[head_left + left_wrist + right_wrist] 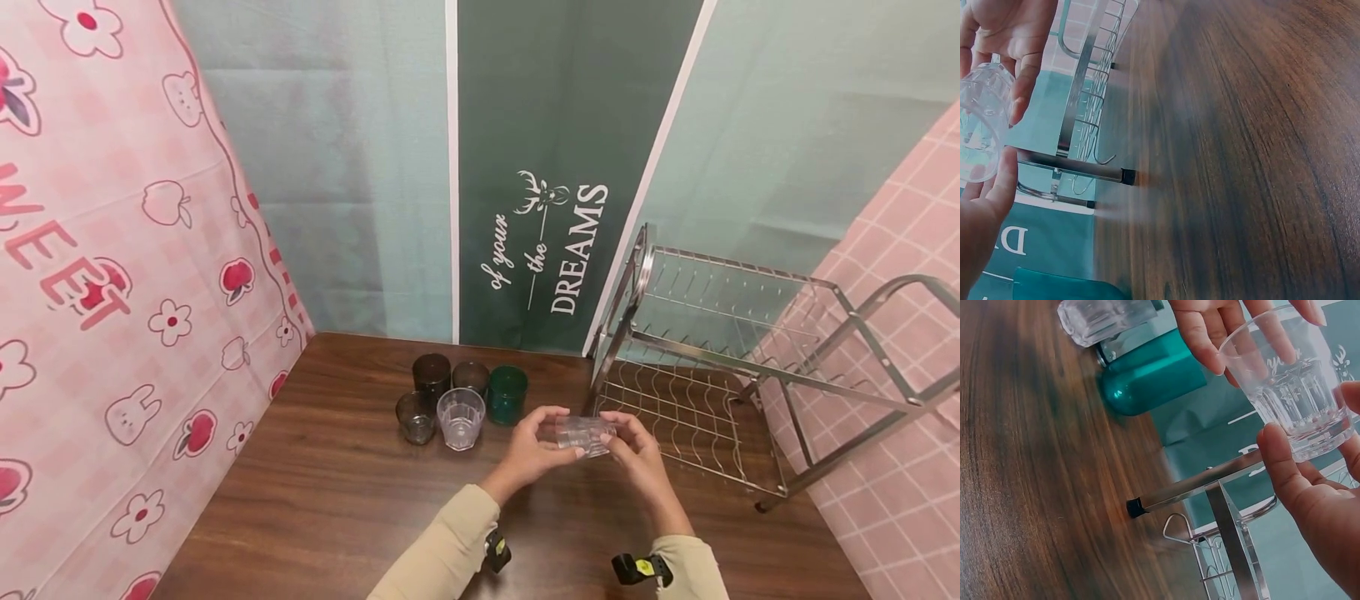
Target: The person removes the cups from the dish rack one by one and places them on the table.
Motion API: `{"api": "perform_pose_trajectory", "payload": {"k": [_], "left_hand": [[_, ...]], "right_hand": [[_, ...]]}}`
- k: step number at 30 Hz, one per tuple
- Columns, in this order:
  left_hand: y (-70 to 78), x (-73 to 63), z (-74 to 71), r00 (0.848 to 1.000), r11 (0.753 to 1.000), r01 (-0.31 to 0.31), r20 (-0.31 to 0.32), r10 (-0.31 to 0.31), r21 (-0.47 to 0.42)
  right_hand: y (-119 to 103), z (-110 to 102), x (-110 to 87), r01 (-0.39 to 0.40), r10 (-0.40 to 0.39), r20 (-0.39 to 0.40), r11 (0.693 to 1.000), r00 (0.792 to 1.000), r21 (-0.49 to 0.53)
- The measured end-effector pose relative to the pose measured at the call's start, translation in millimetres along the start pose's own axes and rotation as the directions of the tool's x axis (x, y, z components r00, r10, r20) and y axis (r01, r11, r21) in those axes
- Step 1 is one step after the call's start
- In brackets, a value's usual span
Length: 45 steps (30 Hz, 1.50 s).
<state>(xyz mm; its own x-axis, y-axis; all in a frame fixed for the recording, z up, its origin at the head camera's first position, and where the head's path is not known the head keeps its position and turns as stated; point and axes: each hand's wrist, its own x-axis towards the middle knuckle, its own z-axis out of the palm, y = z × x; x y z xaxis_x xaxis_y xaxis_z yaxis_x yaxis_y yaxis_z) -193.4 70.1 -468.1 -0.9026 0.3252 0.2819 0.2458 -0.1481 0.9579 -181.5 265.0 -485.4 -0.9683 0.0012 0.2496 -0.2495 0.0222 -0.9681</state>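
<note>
A clear, ribbed drinking glass (581, 435) is held on its side above the table, its rim to the left. My left hand (531, 450) grips it at the rim end, thumb below and fingers above. At the thick base, my right hand (639, 457) pinches it between thumb and fingers. The right wrist view shows the glass (1297, 400) with nothing inside, the right hand (1319, 509) at its base. To the left stand a clear faceted glass (461, 419), a smoky glass (417, 418), a green glass (507, 395) and two dark glasses (431, 377).
A two-tier metal dish rack (750, 354) with wire shelves stands on the right of the wooden table (322, 475), one black-capped foot (1137, 507) close to the hands. Behind hangs a green curtain with lettering (517, 100); a pink patterned cloth (135, 275) covers the left side.
</note>
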Motion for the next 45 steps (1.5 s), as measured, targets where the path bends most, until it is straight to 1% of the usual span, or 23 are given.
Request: {"api": "perform_pose_trajectory", "payload": {"k": [4, 7, 10, 14, 18, 19, 21, 23, 25, 27, 30, 35, 37, 38, 40, 42, 44, 45], "left_hand": [[1.7, -0.2, -1.0, 1.000, 1.000, -0.020, -0.005, 0.020, 0.009], [3.8, -1.5, -2.6, 0.997, 0.997, -0.068, -0.015, 0.069, 0.043], [10.1, -1.7, -5.8, 0.994, 0.992, -0.106, -0.032, 0.108, 0.062], [17.0, 0.2, -10.4, 0.993, 0.992, -0.105, -0.047, 0.108, 0.071], [13.7, 0.6, -13.3, 0.991, 0.986, -0.118, -0.040, 0.124, 0.114], [10.2, 1.1, -14.2, 0.991, 0.984, -0.125, -0.034, 0.130, 0.126], [2.6, 2.6, -16.4, 0.990, 0.977, -0.129, -0.028, 0.135, 0.169], [-4.6, 4.8, -19.2, 0.990, 0.965, -0.131, -0.024, 0.140, 0.226], [-11.1, 7.6, -22.6, 0.990, 0.951, -0.127, -0.020, 0.138, 0.280], [-12.2, 9.8, -25.9, 0.990, 0.937, -0.124, -0.022, 0.139, 0.325], [-12.5, 12.1, -30.5, 0.989, 0.920, -0.127, -0.022, 0.146, 0.371], [-13.9, 13.5, -38.1, 0.988, 0.886, -0.128, -0.020, 0.152, 0.446], [-14.4, 13.7, -41.1, 0.988, 0.863, -0.130, -0.012, 0.155, 0.488], [-14.6, 13.9, -42.5, 0.988, 0.850, -0.130, -0.010, 0.157, 0.510], [-14.4, 13.9, -45.2, 0.986, 0.817, -0.133, -0.012, 0.168, 0.561], [-13.0, 14.2, -47.7, 0.984, 0.787, -0.131, -0.016, 0.176, 0.602], [-11.0, 14.8, -50.2, 0.983, 0.767, -0.127, -0.022, 0.181, 0.629], [-10.0, 15.2, -51.5, 0.984, 0.761, -0.123, -0.024, 0.178, 0.637]], "right_hand": [[-2, 1, 0.0, 0.003, -0.003, 0.007, 1.000, 1.000, -0.006], [-5, 1, -0.4, 0.016, -0.016, 0.015, 0.999, 1.000, -0.037], [-8, -1, 0.1, 0.048, -0.046, 0.023, 0.997, 0.999, -0.060], [-12, -5, 2.1, 0.084, -0.081, 0.053, 0.994, 0.995, -0.065], [-13, -8, 2.6, 0.092, -0.084, 0.069, 0.990, 0.994, -0.109], [-13, -8, 2.5, 0.092, -0.084, 0.070, 0.987, 0.994, -0.129], [-14, -9, 2.7, 0.095, -0.082, 0.072, 0.974, 0.994, -0.204], [-15, -11, 3.0, 0.097, -0.078, 0.072, 0.948, 0.994, -0.303], [-17, -12, 3.6, 0.099, -0.077, 0.073, 0.912, 0.994, -0.398], [-18, -13, 4.3, 0.097, -0.070, 0.073, 0.874, 0.995, -0.476], [-20, -13, 4.5, 0.103, -0.060, 0.095, 0.825, 0.994, -0.555], [-22, -10, 4.5, 0.179, -0.095, 0.159, 0.702, 0.983, -0.689], [-21, -8, 4.1, 0.208, -0.108, 0.182, 0.652, 0.977, -0.729], [-21, -7, 3.7, 0.217, -0.110, 0.191, 0.633, 0.975, -0.743], [-22, -5, 3.2, 0.233, -0.103, 0.215, 0.607, 0.971, -0.760], [-23, -3, 3.0, 0.240, -0.092, 0.231, 0.589, 0.968, -0.771], [-23, -1, 3.0, 0.241, -0.076, 0.243, 0.586, 0.967, -0.773], [-22, 0, 3.1, 0.240, -0.066, 0.249, 0.588, 0.966, -0.773]]}}
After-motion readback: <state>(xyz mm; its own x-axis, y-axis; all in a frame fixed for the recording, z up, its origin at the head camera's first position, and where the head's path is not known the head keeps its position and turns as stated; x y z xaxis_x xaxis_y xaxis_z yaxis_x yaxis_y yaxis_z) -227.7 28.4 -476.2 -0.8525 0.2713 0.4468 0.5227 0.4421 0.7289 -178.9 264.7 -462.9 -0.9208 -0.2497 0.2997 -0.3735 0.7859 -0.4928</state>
